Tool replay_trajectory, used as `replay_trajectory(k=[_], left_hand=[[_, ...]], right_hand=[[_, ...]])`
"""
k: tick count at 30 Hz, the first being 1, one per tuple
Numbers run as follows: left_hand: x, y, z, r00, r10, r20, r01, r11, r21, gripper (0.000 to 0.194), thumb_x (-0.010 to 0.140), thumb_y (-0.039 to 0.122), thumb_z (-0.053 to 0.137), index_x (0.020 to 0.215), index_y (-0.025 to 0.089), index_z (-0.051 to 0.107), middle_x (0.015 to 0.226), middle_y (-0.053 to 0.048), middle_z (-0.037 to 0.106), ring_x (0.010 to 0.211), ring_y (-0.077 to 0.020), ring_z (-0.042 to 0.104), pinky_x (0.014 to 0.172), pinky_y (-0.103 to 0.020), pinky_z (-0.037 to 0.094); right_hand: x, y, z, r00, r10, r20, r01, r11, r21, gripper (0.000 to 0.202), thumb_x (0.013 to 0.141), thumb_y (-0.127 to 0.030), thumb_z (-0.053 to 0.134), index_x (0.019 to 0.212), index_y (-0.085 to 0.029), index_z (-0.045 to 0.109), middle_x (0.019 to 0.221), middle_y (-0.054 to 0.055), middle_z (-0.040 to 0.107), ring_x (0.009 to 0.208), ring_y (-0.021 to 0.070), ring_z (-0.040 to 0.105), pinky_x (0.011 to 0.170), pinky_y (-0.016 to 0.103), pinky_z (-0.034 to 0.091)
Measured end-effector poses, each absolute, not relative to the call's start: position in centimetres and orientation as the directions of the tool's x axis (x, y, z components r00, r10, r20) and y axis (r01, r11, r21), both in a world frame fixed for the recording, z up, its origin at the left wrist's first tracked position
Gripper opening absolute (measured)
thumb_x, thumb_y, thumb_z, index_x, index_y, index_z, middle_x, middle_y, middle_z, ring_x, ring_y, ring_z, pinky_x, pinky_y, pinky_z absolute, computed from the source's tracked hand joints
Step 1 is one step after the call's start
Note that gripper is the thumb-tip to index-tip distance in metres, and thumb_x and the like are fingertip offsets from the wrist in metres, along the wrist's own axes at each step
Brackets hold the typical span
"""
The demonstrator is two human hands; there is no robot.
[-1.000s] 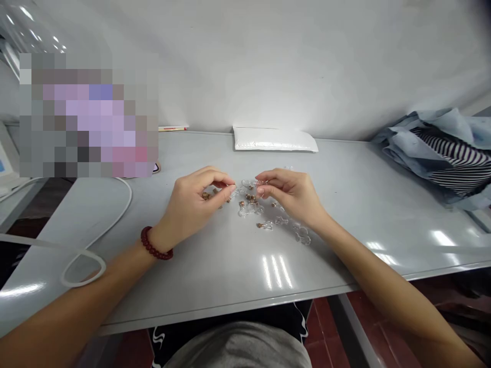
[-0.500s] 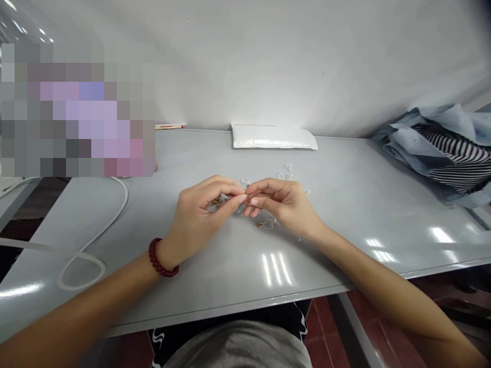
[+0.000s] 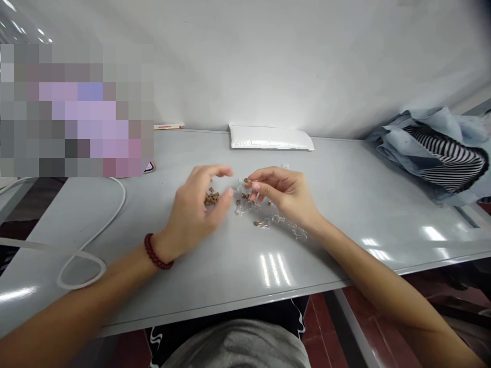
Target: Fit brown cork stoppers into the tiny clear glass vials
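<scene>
My right hand (image 3: pixel 282 190) pinches a tiny corked glass bottle (image 3: pixel 248 181) between thumb and fingertips, its brown cork facing left. Apart from it, my left hand (image 3: pixel 203 199) is open, thumb and fingers spread and slightly blurred, with nothing between them. Beside the left fingers lies a small heap of brown corks (image 3: pixel 211 197), partly hidden by that hand. Under and around my right hand are several small clear glass bottles (image 3: pixel 299 232). One bottle with a cork in its neck (image 3: pixel 262 223) lies nearer to me.
A white padded packet (image 3: pixel 271 138) lies by the wall. Blue cloth with a striped lining (image 3: pixel 437 153) is heaped at the right. A white cable (image 3: pixel 115 220) loops over the grey table (image 3: pixel 215 286) at left. A pen-like stick (image 3: pixel 169 127) lies at the back.
My left hand has let go of the small piece, opened and drawn back to the left. The right hand keeps the bottle, now with its cork showing.
</scene>
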State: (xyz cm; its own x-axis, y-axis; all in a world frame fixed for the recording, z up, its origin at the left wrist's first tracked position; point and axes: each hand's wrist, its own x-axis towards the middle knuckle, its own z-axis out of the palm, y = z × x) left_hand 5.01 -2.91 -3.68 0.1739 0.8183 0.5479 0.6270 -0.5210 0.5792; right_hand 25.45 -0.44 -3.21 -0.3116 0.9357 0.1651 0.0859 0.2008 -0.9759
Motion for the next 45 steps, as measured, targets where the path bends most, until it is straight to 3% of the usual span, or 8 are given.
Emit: replay_trajectory(k=[4,7,15,21,30,37,41,45], left_hand=[[3.1,-1.2,-3.6,0.057,0.954,0.293,0.775,-0.227,0.589,0.027,0.085,0.025,0.052,0.11,0.023,0.062,0.116,-0.006,0.07,0.109,-0.0271,0.061,0.081,-0.038,0.055],[2.1,-0.3,-4.2,0.123,0.976,0.178,0.843,-0.197,0.5,0.028,0.082,0.027,0.051,0.104,0.022,0.067,0.102,-0.006,0.073,0.102,-0.0291,0.062,0.083,-0.042,0.052],[2.0,0.0,-5.7,0.209,0.943,0.258,0.81,-0.315,0.496,0.016,0.081,0.026,0.055,0.069,0.024,0.066,0.066,-0.003,0.071,0.066,-0.024,0.059,0.059,-0.034,0.041],[1.6,0.0,-5.8,0.233,0.945,0.231,0.793,-0.322,0.517,0.019,0.085,0.028,0.055,0.069,0.022,0.062,0.066,-0.004,0.067,0.056,-0.0204,0.054,0.051,-0.031,0.038],[2.5,-0.3,-5.0,0.137,0.972,0.19,0.802,-0.221,0.554,0.017,0.088,0.03,0.054,0.079,0.02,0.064,0.077,-0.005,0.071,0.068,-0.0226,0.059,0.06,-0.034,0.044],[4.0,-1.3,-3.9,0.152,0.971,0.186,0.631,-0.24,0.738,0.017,0.089,0.036,0.06,0.086,0.02,0.066,0.073,-0.001,0.07,0.057,-0.0151,0.06,0.053,-0.027,0.046],[5.0,-2.0,-4.0,0.185,0.957,0.224,0.572,-0.29,0.767,0.015,0.089,0.034,0.061,0.087,0.021,0.067,0.068,0.001,0.068,0.058,-0.0139,0.059,0.053,-0.025,0.046],[5.5,-2.5,-4.2,0.213,0.941,0.262,0.505,-0.336,0.795,0.015,0.091,0.033,0.06,0.091,0.02,0.068,0.078,-0.001,0.071,0.065,-0.0135,0.062,0.059,-0.025,0.049]], right_hand=[[26.3,1.0,-3.7,-0.328,0.899,0.289,0.436,0.416,-0.798,0.01,0.088,-0.024,0.064,0.09,-0.018,0.072,0.091,0.004,0.073,0.076,0.0145,0.063,0.064,0.029,0.048],[26.9,1.9,-4.2,-0.433,0.859,0.274,0.537,0.49,-0.687,0.014,0.091,-0.022,0.058,0.092,-0.018,0.071,0.093,0.004,0.073,0.076,0.0146,0.061,0.066,0.03,0.048],[31.0,5.1,-5.0,-0.466,0.802,0.374,0.685,0.594,-0.422,0.023,0.091,-0.018,0.05,0.1,-0.019,0.071,0.108,0.011,0.07,0.103,0.0272,0.061,0.091,0.047,0.047],[33.1,6.1,-4.5,-0.409,0.88,0.241,0.743,0.474,-0.473,0.028,0.086,-0.016,0.054,0.106,-0.019,0.073,0.114,0.01,0.069,0.1,0.0253,0.063,0.083,0.043,0.051],[32.8,5.4,-4.3,-0.59,0.784,0.193,0.678,0.611,-0.408,0.025,0.086,-0.019,0.056,0.099,-0.021,0.077,0.103,0.008,0.071,0.098,0.026,0.06,0.084,0.044,0.048],[31.4,4.8,-4.8,-0.559,0.774,0.298,0.649,0.632,-0.425,0.024,0.091,-0.017,0.051,0.101,-0.016,0.072,0.093,0.01,0.068,0.084,0.0209,0.062,0.075,0.038,0.05],[29.9,3.5,-3.8,-0.536,0.755,0.379,0.57,0.654,-0.498,0.017,0.092,-0.021,0.055,0.098,-0.019,0.071,0.094,0.008,0.07,0.082,0.0195,0.063,0.075,0.037,0.051],[28.2,1.4,-2.6,-0.477,0.796,0.372,0.386,0.57,-0.725,0.014,0.093,-0.023,0.058,0.099,-0.019,0.069,0.096,0.007,0.07,0.086,0.0185,0.066,0.079,0.036,0.054]])
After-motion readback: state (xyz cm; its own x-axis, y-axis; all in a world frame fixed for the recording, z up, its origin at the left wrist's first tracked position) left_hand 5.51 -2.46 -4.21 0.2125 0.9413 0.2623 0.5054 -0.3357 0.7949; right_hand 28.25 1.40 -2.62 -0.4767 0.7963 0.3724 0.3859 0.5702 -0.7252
